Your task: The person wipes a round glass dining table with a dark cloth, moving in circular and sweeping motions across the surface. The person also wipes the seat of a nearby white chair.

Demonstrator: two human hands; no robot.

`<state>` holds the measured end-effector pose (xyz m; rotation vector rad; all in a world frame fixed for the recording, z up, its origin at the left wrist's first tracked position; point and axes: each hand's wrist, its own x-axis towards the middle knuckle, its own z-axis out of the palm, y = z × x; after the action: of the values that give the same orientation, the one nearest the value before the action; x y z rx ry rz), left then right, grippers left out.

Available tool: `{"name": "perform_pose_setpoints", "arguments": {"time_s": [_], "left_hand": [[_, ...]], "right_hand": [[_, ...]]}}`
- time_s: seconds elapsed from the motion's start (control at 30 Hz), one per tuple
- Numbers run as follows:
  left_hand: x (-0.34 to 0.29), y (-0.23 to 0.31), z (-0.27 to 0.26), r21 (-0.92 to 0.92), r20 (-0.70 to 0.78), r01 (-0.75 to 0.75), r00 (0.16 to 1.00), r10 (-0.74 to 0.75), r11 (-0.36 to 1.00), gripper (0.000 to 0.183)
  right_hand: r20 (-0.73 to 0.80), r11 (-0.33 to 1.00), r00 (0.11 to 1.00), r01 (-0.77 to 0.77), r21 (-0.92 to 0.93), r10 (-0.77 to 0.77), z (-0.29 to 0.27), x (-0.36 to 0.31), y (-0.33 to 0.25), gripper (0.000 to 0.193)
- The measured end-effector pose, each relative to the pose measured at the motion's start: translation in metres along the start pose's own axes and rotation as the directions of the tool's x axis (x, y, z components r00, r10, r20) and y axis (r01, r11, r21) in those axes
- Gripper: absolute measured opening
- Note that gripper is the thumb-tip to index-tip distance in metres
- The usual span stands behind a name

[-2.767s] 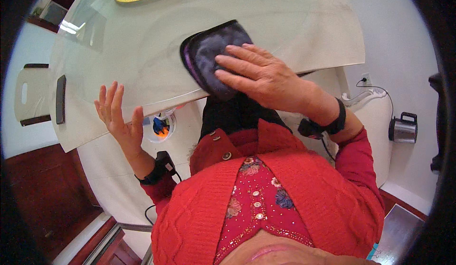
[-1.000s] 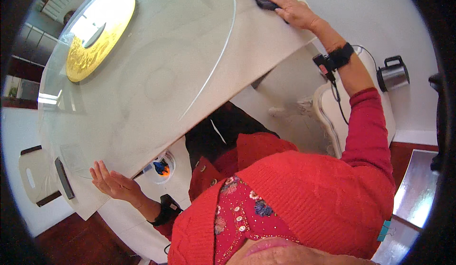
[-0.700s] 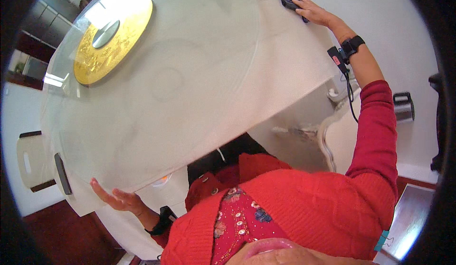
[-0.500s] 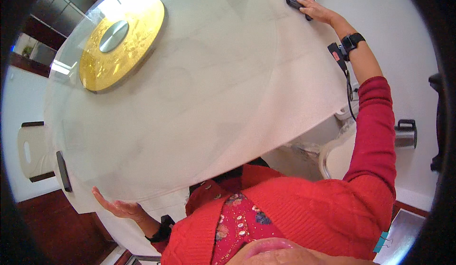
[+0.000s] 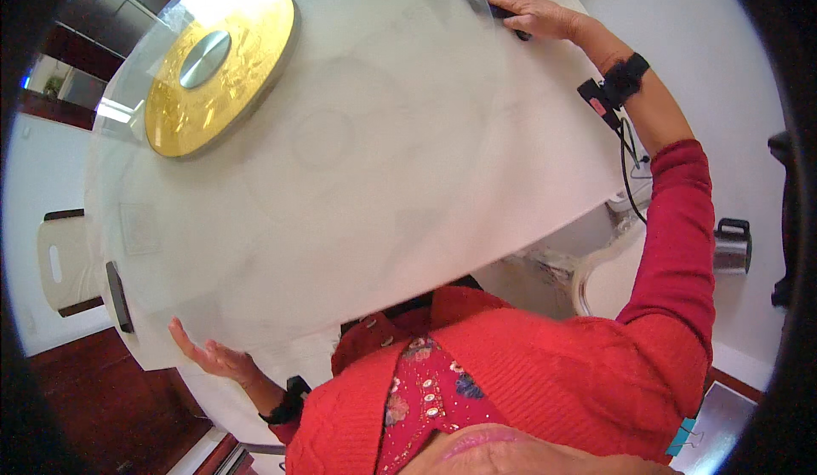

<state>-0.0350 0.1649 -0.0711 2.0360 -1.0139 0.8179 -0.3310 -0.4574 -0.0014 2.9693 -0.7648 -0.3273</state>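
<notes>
Bright, soft light washes the pale table (image 5: 553, 139), white glare burns out the glass (image 5: 366, 49) near the gold disc (image 5: 255, 71) at upper left, and fisheye distortion curves edges inside a black rim.

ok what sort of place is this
Probably a dining area, perhaps in a home: there's a large pale table, a round glass top on it with a gold disc, and a steel jug nearby.

1. A gold disc (image 5: 247, 58) with a silver centre (image 5: 205, 60), upper left.
2. A steel jug (image 5: 730, 254) with a black handle (image 5: 734, 223), far right.
3. A cream chair (image 5: 75, 258) with a slotted back, far left.
4. A dark reddish-brown panel (image 5: 111, 390), lower left.
</notes>
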Motion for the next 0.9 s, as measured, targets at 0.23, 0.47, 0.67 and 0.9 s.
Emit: {"name": "perform_pose_setpoints", "arguments": {"time_s": [0.23, 0.47, 0.67, 0.9], "left_hand": [[-0.001, -0.007, 0.005, -0.063, -0.015, -0.095, 0.995, 0.094, 0.994, 0.052], [0.006, 0.009, 0.006, 0.066, -0.026, -0.214, 0.976, 0.216, 0.975, 0.047], [-0.011, 0.087, 0.013, -0.173, 0.018, -0.560, 0.821, 0.571, 0.810, 0.036], [-0.009, 0.183, 0.040, -0.616, 0.091, -0.543, 0.670, 0.736, 0.571, 0.035]], "right_hand": [[-0.154, 0.979, 0.967, 0.203, -0.014, -0.202, 0.014, -0.108, -0.101, 0.055], [-0.475, 0.893, 0.837, 0.403, 0.198, -0.272, 0.022, -0.186, -0.230, 0.046], [-0.557, 0.571, 0.829, 0.430, 0.699, 0.058, 0.020, -0.218, -0.285, 0.052], [-0.263, 0.297, 0.767, 0.099, 0.950, 0.585, 0.037, -0.232, -0.196, 0.033]]}}
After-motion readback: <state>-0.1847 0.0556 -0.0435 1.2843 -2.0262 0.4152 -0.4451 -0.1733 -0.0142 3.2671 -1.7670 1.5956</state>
